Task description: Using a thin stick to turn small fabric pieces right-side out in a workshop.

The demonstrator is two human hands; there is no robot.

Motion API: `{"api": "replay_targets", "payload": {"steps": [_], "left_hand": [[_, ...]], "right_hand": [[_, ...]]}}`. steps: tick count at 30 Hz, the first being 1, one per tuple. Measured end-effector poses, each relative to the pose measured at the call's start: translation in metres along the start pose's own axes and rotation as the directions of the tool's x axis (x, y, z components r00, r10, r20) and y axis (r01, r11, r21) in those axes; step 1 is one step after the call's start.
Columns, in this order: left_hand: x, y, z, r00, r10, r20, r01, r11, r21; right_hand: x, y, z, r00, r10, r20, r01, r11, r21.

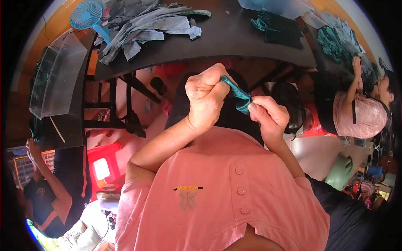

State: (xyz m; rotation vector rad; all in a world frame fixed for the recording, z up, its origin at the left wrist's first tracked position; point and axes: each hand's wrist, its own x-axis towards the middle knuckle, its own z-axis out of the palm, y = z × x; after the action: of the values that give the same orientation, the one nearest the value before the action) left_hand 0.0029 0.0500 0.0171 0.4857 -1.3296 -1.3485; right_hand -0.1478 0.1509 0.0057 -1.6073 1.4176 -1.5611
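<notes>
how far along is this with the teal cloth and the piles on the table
Possibly done: dark teal pieces lie stacked on the table. In hand: the left hand and right hand grip one teal cloth between them, above the lap. Seemingly left: a loose grey heap near the fan. Which pile is finished can't be told.

Teal fabric piece point(237, 94)
Small, crumpled and stretched taut between two fists, held above the pink shirt front.
</notes>
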Motion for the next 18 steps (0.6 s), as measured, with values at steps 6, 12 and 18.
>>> {"api": "replay_targets", "payload": {"steps": [6, 12, 18], "left_hand": [[0.014, -0.008, -0.01, 0.992, -0.127, 0.017, 0.128, 0.991, -0.03], [0.018, -0.005, -0.018, 0.993, -0.113, 0.026, 0.114, 0.993, -0.023], [0.019, 0.003, -0.022, 0.995, -0.071, 0.072, 0.063, 0.992, 0.107]], "right_hand": [[0.01, 0.01, 0.018, 0.923, 0.364, 0.128, -0.376, 0.775, 0.508], [0.017, 0.011, 0.013, 0.908, 0.391, 0.148, -0.417, 0.812, 0.409], [0.017, 0.012, 0.006, 0.988, 0.112, 0.108, -0.123, 0.987, 0.102]]}}
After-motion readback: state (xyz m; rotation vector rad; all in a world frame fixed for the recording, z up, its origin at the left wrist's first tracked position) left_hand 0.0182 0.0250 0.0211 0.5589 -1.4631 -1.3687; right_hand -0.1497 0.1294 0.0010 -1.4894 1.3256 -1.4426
